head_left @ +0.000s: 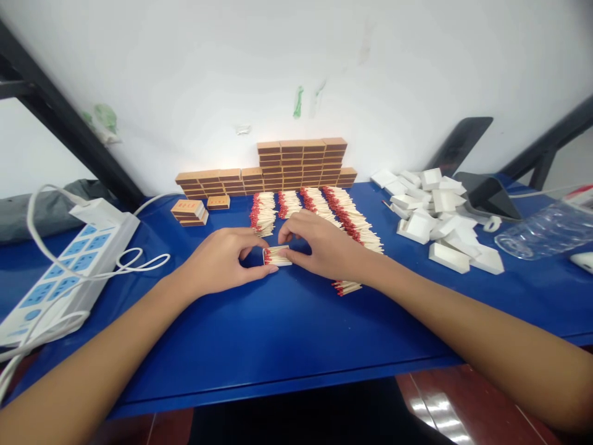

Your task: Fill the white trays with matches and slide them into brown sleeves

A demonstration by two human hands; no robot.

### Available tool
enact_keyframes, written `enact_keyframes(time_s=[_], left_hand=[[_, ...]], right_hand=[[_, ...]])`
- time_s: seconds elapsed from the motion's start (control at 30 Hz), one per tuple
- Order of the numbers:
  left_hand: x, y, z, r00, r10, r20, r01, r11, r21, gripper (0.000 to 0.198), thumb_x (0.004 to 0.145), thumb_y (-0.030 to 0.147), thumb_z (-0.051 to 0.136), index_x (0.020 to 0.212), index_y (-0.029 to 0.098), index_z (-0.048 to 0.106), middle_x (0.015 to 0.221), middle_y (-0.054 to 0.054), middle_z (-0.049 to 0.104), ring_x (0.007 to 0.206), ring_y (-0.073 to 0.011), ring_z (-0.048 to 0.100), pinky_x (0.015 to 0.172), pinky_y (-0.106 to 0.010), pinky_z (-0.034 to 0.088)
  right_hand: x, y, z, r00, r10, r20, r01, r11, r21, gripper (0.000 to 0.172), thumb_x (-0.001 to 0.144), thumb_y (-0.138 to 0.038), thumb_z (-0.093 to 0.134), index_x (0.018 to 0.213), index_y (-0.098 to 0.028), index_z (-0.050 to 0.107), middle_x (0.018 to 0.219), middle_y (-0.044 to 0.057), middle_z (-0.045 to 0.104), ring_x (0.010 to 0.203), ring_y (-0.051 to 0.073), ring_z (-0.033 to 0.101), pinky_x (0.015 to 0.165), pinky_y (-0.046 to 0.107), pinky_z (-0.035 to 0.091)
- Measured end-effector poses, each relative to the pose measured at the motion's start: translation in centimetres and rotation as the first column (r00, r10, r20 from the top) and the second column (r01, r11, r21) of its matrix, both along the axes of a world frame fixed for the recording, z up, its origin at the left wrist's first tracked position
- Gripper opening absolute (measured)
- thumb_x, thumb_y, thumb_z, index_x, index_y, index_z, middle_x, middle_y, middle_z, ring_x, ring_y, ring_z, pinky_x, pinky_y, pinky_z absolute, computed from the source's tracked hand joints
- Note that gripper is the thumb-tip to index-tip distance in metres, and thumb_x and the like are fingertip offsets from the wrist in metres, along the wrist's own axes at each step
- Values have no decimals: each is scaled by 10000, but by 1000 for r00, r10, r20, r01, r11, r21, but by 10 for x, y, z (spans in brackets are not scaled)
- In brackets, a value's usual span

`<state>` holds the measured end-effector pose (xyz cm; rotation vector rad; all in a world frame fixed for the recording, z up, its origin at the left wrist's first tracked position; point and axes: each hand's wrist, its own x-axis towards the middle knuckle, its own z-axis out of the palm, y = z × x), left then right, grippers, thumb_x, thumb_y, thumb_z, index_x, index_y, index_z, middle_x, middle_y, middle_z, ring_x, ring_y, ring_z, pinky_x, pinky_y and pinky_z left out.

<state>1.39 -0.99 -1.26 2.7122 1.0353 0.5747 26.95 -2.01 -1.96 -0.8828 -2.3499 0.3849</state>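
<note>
A small white matchbox tray [286, 264] filled with red-tipped matches [272, 254] rests on the blue table in front of me. My left hand [220, 259] is closed around its left end, thumb along the near side and fingers behind. At the other end, my right hand [319, 242] pinches the tray and matches between thumb and curled fingers. Partly under and behind my right hand are rows of loose matches [354, 219], heads pointing left. More bundles of matches [263, 213] lie just beyond the tray.
Closed matchboxes [303, 164] are stacked along the wall, with a few more boxes [189, 211] at left. Empty white trays [438, 207] are heaped at right, near a dark phone-like device [486, 194] and a clear plastic bottle [546, 228]. A corded power strip [69, 272] occupies the left.
</note>
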Motion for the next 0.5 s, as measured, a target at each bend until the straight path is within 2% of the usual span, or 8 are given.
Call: enact_keyframes(time_s=[0.23,0.5], left_hand=[[0,-1,2,1000,20,-8,-21,998,-51,378,904,569,771,1016,210,803,639,34,530,583,-128,492,553,-274,332],[1,-1,4,999,34,-6,-34,995,-94,380,892,567,781,1067,231,813,648,36,535,591,-129,496,558,-267,343]], right_hand=[[0,-2,4,997,76,13,-76,997,20,92,1002,-212,667,973,-211,755,960,74,642,974,237,606,854,396,505],[-2,-2,0,998,57,16,-56,998,-12,89,989,-166,668,960,-222,731,971,60,662,979,231,616,866,395,509]])
